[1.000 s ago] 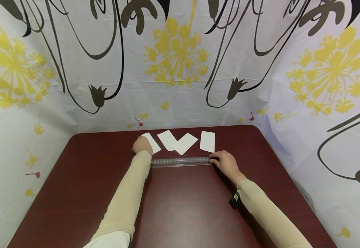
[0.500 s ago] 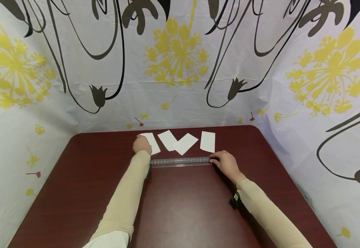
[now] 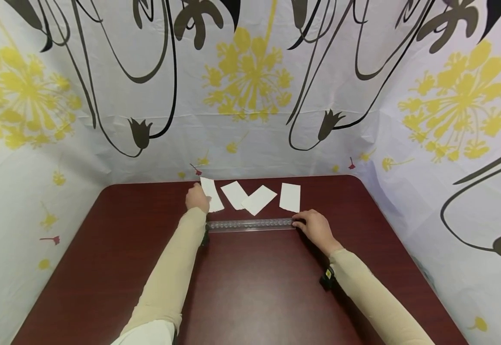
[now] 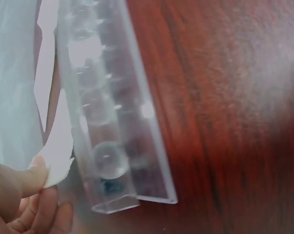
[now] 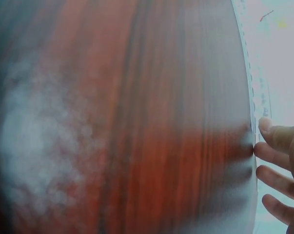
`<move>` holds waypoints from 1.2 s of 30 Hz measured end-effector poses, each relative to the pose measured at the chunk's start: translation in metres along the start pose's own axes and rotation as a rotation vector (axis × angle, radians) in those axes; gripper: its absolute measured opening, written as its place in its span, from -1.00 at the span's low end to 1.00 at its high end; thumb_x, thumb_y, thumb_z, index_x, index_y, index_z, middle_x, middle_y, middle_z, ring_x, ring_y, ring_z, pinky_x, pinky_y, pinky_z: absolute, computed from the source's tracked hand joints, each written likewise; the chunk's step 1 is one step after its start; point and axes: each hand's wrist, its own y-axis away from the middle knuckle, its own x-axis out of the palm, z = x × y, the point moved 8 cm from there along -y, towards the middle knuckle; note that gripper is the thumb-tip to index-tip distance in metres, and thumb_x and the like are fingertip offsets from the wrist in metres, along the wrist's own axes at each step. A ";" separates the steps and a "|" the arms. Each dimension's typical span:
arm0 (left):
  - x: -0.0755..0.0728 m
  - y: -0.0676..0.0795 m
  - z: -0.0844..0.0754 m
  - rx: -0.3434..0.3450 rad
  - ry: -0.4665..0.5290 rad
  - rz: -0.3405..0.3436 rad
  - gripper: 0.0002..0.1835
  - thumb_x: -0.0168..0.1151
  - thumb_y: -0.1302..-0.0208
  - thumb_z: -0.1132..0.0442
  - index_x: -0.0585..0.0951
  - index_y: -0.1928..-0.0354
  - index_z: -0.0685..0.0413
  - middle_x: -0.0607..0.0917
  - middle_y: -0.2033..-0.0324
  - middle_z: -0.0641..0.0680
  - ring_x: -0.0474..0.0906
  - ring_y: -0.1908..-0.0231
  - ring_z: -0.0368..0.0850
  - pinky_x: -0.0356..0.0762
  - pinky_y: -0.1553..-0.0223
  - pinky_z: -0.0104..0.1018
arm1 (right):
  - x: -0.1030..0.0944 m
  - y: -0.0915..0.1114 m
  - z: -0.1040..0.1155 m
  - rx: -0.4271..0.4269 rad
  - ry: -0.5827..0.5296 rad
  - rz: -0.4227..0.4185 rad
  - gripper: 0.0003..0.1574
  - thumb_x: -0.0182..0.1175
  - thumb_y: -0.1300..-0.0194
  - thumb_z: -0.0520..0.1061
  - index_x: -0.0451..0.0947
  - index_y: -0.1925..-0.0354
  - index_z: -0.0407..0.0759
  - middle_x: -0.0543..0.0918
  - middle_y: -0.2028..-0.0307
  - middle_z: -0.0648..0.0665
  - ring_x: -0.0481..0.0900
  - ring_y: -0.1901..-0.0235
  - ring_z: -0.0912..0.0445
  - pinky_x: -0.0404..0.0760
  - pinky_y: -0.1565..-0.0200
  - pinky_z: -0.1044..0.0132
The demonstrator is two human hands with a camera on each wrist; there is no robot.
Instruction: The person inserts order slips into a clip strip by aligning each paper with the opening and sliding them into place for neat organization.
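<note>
My left hand (image 3: 197, 198) pinches the leftmost white paper slip (image 3: 211, 192) at the back of the table. Up close in the left wrist view, thumb and fingers hold one end of this slip (image 4: 61, 151), which bends upward beside a clear plastic trough (image 4: 137, 126). Clear balls (image 4: 111, 160) sit in a row inside the trough. Seen from the head, the trough (image 3: 250, 225) lies across the table between both hands. My right hand (image 3: 317, 230) holds its right end between thumb and index finger; the other fingers (image 5: 278, 183) spread loosely in the right wrist view.
Three more white slips lie behind the trough: a left one (image 3: 234, 195), a middle one (image 3: 260, 200) touching or overlapping it, and a right one (image 3: 290, 197). The dark red table (image 3: 250, 287) ends at a patterned cloth wall (image 3: 164, 163).
My left hand has drawn slightly left with its slip, whose far end now reaches higher, past the table's back edge in view. The right hand and trough stay put.
</note>
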 end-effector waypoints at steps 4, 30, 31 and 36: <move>-0.012 0.004 -0.005 0.025 0.129 -0.027 -0.61 0.30 -0.32 0.22 0.53 -0.06 0.37 0.70 0.10 0.39 0.69 0.12 0.31 0.70 0.15 0.07 | 0.000 0.000 0.000 -0.007 -0.008 -0.007 -0.76 0.36 -0.25 -0.05 0.75 0.11 -0.06 0.79 0.18 -0.10 0.68 0.14 -0.03 0.67 0.10 0.00; -0.028 0.016 0.011 -0.091 0.374 0.008 -0.71 0.04 -0.49 0.19 0.65 -0.04 0.16 0.72 -0.01 0.23 0.64 -0.01 0.22 0.57 -0.07 0.09 | 0.002 0.001 -0.001 -0.003 0.002 -0.004 -0.75 0.38 -0.22 -0.07 0.75 0.11 -0.08 0.79 0.17 -0.11 0.68 0.14 -0.04 0.67 0.10 -0.01; -0.029 0.017 0.012 -0.089 0.379 0.011 -0.70 0.04 -0.49 0.18 0.65 -0.05 0.16 0.71 -0.01 0.23 0.63 -0.01 0.21 0.57 -0.08 0.09 | 0.002 0.001 -0.001 0.000 0.000 -0.001 -0.75 0.37 -0.23 -0.07 0.75 0.11 -0.08 0.79 0.17 -0.11 0.68 0.14 -0.04 0.67 0.09 -0.01; -0.035 0.023 0.019 -0.063 0.383 0.005 -0.69 0.05 -0.48 0.17 0.65 -0.05 0.20 0.72 0.00 0.26 0.65 0.02 0.20 0.59 -0.05 0.06 | 0.003 0.000 -0.002 0.002 -0.006 0.004 -0.76 0.36 -0.24 -0.06 0.75 0.11 -0.07 0.79 0.17 -0.11 0.68 0.13 -0.03 0.67 0.09 0.00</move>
